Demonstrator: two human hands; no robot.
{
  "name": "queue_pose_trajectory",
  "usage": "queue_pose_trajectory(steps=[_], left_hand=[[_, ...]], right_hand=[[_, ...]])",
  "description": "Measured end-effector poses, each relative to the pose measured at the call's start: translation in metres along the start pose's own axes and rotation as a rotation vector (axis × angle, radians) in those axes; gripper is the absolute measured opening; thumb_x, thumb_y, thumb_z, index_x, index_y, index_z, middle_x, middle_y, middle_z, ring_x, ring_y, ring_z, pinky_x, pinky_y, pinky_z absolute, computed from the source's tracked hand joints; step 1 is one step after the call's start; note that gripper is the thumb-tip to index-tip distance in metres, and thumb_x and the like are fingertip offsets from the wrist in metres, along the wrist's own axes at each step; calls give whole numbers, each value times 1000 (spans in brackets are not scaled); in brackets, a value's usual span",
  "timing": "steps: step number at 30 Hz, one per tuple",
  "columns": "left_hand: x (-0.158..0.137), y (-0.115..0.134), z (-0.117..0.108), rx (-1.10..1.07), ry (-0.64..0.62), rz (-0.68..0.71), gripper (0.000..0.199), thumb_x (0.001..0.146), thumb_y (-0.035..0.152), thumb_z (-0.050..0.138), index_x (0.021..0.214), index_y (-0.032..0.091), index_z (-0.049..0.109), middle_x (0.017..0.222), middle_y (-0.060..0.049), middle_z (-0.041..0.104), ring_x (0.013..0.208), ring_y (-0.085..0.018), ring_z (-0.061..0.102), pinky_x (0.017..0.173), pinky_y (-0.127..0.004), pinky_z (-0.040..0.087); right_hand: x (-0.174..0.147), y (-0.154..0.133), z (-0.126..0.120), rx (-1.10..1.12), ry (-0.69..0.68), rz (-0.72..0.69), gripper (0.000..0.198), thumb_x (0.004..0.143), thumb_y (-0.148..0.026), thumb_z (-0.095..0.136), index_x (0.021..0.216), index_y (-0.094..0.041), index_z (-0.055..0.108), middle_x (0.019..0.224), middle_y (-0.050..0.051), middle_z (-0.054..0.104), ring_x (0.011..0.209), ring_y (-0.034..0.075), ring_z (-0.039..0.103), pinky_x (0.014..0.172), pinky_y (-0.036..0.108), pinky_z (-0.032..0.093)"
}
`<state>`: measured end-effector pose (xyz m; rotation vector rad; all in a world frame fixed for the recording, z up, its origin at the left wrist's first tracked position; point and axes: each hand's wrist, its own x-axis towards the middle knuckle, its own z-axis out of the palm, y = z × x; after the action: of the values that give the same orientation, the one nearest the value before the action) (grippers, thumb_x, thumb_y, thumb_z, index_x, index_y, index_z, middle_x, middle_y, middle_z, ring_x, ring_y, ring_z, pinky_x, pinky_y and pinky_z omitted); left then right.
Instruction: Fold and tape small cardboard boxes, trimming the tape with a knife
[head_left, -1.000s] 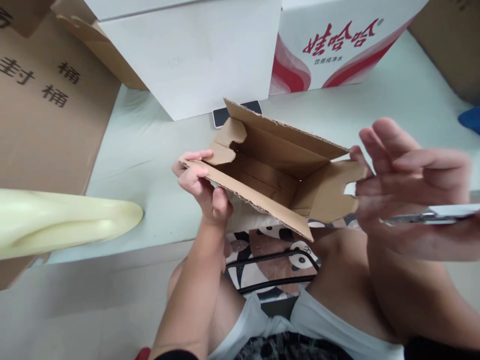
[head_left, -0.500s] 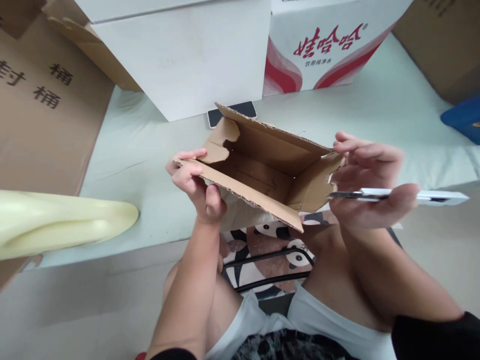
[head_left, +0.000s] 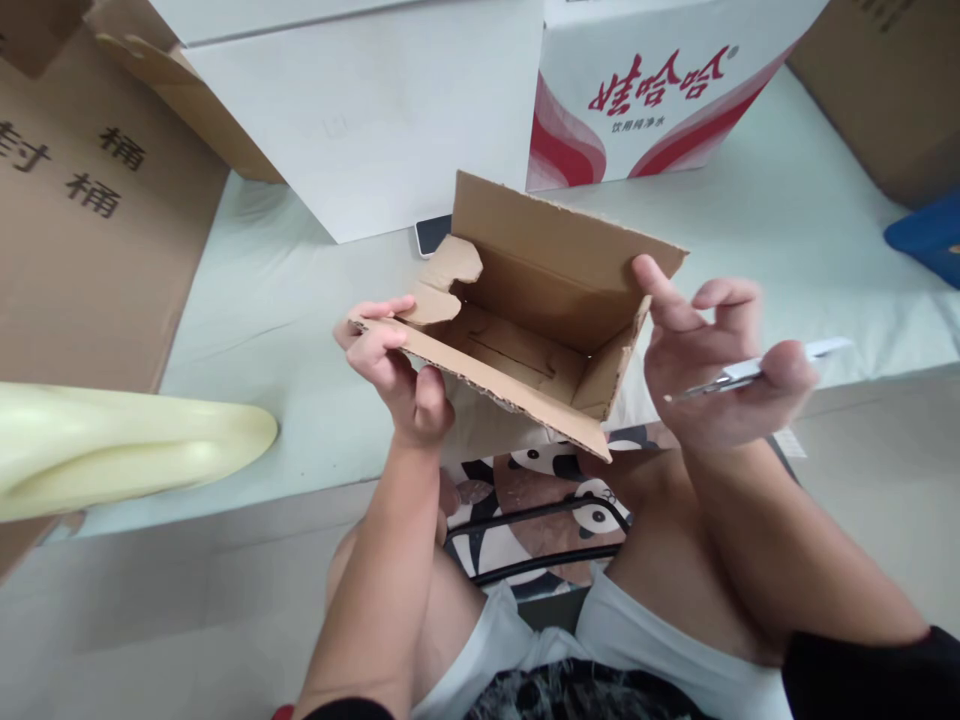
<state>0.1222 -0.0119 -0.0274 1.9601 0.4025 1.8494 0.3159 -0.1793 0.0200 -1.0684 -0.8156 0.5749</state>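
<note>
An open brown cardboard box is held up, tilted, with its inside facing me. My left hand grips its near left corner, fingers over the near flap and thumb below. A cut, notched flap folds in at the left end. My right hand keeps a slim white utility knife under its thumb, the metal tip pointing left. Its index finger touches the far flap near the right corner. Behind the box, a phone lies partly hidden on the covered surface.
A large white box and a red-and-white printed carton stand at the back. Brown cartons are at the left. A pale yellow curved object juts in from the left; a blue object sits at the right edge.
The far flap has swung up and outward, covering more of the phone. My right hand has shifted left with the knife, its index finger now on that flap. My left hand stays put.
</note>
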Motion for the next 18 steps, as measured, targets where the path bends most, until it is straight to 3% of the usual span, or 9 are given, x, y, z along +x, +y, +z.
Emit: queue_pose_trajectory(steps=[4, 7, 9, 11, 14, 16, 18], left_hand=[[1, 1, -2, 61, -21, 12, 24, 97, 47, 44, 115, 31, 43, 111, -4, 40, 109, -25, 59, 99, -50, 53], [1, 1, -4, 131, -33, -6, 25, 97, 49, 43, 115, 32, 42, 112, -5, 43, 109, -25, 59, 99, -51, 53], [0, 1, -6, 199, -52, -37, 30, 97, 53, 44, 118, 32, 42, 116, -7, 47, 116, -27, 57, 103, -52, 51], [-1, 1, -10, 251, -99, -89, 43, 96, 60, 44, 128, 31, 43, 124, -11, 51, 127, -30, 53, 108, -52, 47], [0, 1, -16, 251, -197, -138, 58, 97, 63, 43, 144, 28, 46, 144, -14, 48, 142, -33, 46, 117, -52, 42], [2, 0, -18, 247, -255, -114, 58, 99, 61, 42, 146, 28, 51, 152, -12, 46, 147, -34, 43, 122, -53, 37], [3, 0, -20, 249, -300, -90, 55, 100, 58, 41, 141, 28, 60, 155, -11, 46, 147, -35, 44, 124, -56, 34]], right_hand=[[3, 15, -12, -94, -255, -52, 58, 92, -72, 35, 92, -31, 76, 155, -5, 57, 152, 37, 40, 128, 65, 22], [3, 24, -18, -255, -296, -82, 61, 95, -71, 34, 93, -32, 81, 160, -9, 51, 157, 33, 33, 131, 58, 17], [1, 24, -18, -228, -285, -118, 60, 96, -68, 35, 97, -32, 82, 156, -5, 56, 151, 32, 43, 129, 57, 24], [-1, 20, -15, -108, -261, -142, 61, 98, -63, 31, 99, -31, 83, 139, 2, 70, 134, 31, 61, 119, 56, 41], [-3, 7, -13, 31, -303, -138, 64, 99, -60, 28, 88, -29, 83, 87, 6, 80, 84, 27, 76, 90, 48, 59], [-4, -3, -11, 18, -415, -156, 65, 100, -57, 28, 75, -27, 79, 65, 4, 74, 59, 23, 70, 93, 47, 58], [-4, -11, -10, -14, -520, -184, 63, 100, -53, 28, 63, -26, 71, 55, 2, 69, 52, 21, 67, 111, 46, 48]])
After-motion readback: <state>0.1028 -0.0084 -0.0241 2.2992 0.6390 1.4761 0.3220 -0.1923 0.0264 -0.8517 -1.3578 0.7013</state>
